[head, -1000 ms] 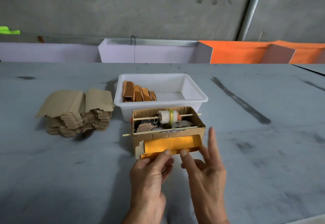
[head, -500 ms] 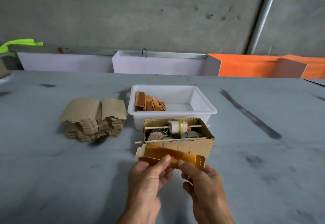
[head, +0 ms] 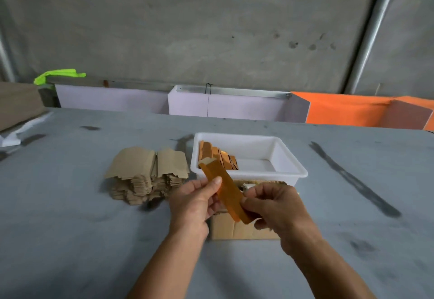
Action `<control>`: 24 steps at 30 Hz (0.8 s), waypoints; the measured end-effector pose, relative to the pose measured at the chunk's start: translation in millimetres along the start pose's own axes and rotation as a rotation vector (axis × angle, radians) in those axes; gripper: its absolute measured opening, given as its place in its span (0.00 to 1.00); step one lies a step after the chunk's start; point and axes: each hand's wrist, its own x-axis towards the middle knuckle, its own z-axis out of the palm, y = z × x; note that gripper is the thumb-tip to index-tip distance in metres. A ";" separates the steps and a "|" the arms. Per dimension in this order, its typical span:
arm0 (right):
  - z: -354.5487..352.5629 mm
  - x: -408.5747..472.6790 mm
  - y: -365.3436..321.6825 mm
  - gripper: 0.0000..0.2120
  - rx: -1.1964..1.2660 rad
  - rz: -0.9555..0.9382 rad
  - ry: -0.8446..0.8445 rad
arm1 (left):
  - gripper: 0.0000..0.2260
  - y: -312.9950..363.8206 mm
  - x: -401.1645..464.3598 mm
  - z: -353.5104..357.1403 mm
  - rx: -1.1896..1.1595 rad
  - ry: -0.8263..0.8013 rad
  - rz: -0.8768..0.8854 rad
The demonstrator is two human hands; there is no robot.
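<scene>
Both hands are raised over the desk [head: 70, 204]: left hand [head: 191, 202] and right hand [head: 272, 207] each pinch the slanted orange box [head: 225, 190] with curled fingers.

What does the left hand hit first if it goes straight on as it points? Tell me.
Probably the near left corner of the white plastic tub. The left hand, pinching the flat orange-gold cardboard sleeve, points forward and slightly right; the sleeve's upper end would get there before the hand. Depth unclear.
</scene>
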 end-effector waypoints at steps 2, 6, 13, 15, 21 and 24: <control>4.5 19.6 -9.0 0.04 0.016 0.041 0.012 | 0.03 7.2 12.3 9.8 -0.043 0.012 0.011; 16.4 59.4 -21.1 0.04 0.022 0.045 0.091 | 0.04 17.1 41.7 26.9 -0.031 -0.034 -0.005; 26.0 130.9 -30.0 0.07 -0.024 0.023 0.168 | 0.17 29.9 96.7 37.7 0.134 0.002 0.067; 27.3 155.5 -29.2 0.08 -0.016 0.055 0.222 | 0.13 29.0 104.4 32.7 0.223 0.031 0.119; 47.8 222.2 -12.1 0.02 -0.327 0.157 0.207 | 0.09 24.5 118.4 7.7 0.456 0.129 0.259; 61.8 236.1 -1.7 0.11 -0.477 0.142 0.235 | 0.10 24.8 122.3 -1.3 0.564 0.155 0.312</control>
